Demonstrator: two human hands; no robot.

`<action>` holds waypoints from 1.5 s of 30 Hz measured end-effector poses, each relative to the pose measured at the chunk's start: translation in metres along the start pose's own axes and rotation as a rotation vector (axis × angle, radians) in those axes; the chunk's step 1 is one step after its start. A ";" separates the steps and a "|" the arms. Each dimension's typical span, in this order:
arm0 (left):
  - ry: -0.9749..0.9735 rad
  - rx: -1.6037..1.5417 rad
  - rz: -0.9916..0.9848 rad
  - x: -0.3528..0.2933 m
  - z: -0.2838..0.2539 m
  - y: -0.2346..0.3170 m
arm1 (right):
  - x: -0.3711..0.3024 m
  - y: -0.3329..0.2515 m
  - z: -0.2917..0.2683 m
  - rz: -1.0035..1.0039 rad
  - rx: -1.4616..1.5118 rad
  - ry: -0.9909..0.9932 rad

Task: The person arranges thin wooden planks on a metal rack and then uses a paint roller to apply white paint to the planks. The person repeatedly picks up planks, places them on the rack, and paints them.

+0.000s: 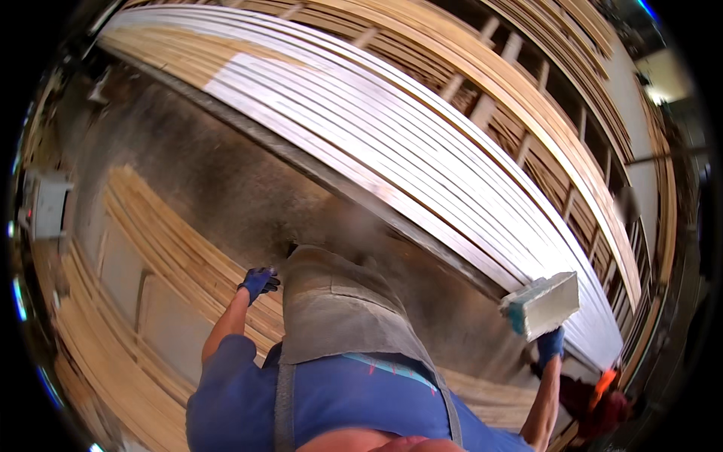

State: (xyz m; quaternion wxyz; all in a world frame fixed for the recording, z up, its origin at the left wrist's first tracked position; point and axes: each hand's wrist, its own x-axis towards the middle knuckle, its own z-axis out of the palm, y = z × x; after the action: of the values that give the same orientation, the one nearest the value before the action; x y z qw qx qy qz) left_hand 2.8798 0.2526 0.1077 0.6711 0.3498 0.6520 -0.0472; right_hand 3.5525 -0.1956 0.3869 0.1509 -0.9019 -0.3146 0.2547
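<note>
My right hand (550, 344), in a dark blue glove, is closed on a paint-crusted block (552, 304), rectangular and white with a teal side; its exact kind is unclear. The block is over the right end of a long row of boards (361, 105) lying side by side. Most of these boards are coated white, while bare yellowish wood (162, 49) shows toward their far left end. My left hand (260, 282), also gloved in blue, hangs beside my grey apron (339, 301) with its fingers apart and nothing in it.
Racks of stacked bare boards (527, 90) stand beyond the white row. More loose boards (173, 248) lie to my left and behind me. At the lower right another person (602, 403) in dark red is partly visible. A grey box (50, 205) stands at the far left.
</note>
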 end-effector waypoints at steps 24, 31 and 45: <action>0.069 -0.728 -0.119 0.057 -0.432 -0.025 | 0.229 -0.652 0.220 -0.430 0.355 -0.108; 0.248 -0.620 -0.345 0.047 -0.455 -0.021 | 0.306 -0.704 0.252 -0.387 -0.160 -0.254; 0.269 -0.776 -0.343 0.118 -0.600 0.083 | 0.492 -1.217 0.481 -1.108 -0.196 -0.148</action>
State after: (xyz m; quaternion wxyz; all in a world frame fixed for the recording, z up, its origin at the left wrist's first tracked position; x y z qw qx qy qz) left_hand 2.4352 0.6798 0.0918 0.6444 -0.0380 0.7515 0.1363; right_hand 3.0195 1.0957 0.3369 0.1552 -0.5916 -0.7728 0.1696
